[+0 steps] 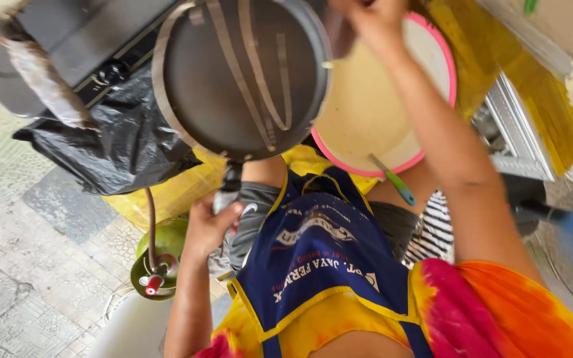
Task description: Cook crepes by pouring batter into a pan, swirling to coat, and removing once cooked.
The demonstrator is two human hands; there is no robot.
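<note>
Nearest, the pan handle [230,182] is clamped, through a grey cloth [250,219], by the closed fingers of the left hand [210,225]; its long axis runs up from the fingers to the pan [240,79]. Beyond, right of the pan, the right hand [373,20] is held over the pink-rimmed bowl [366,113]; its fingers' state cannot be told.
</note>
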